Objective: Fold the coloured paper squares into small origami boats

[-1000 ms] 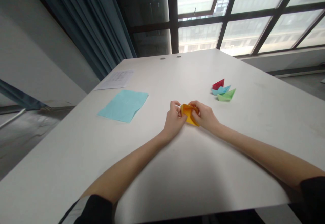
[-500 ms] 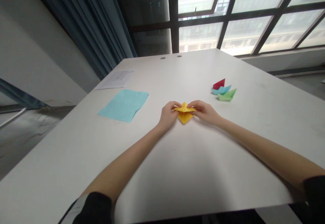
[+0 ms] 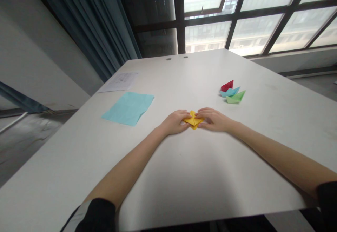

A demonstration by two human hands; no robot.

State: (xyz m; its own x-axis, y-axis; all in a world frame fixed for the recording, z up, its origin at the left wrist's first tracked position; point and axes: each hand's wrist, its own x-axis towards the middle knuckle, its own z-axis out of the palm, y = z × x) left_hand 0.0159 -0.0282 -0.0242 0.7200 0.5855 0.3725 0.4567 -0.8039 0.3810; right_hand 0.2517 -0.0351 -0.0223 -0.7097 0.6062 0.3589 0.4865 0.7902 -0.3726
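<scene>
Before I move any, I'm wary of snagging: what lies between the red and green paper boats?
Head view: a blue paper boat lies between the red paper boat and green paper boat.

2 hands (image 3: 173, 122) hold yellow folded paper (image 3: 193, 121); 3 paper boats (image 3: 235, 98) beyond.

We are reading no word, number, brand or sign anywhere; we are finding print only on the white sheet (image 3: 118, 82), which is lying along the left edge of the table (image 3: 179, 176), toward its far end; there we are making out small grey marks (image 3: 123, 79), which are running in rows; they are showing too small and faint, so we are telling neither letters nor figures apart, nor the script.
</scene>
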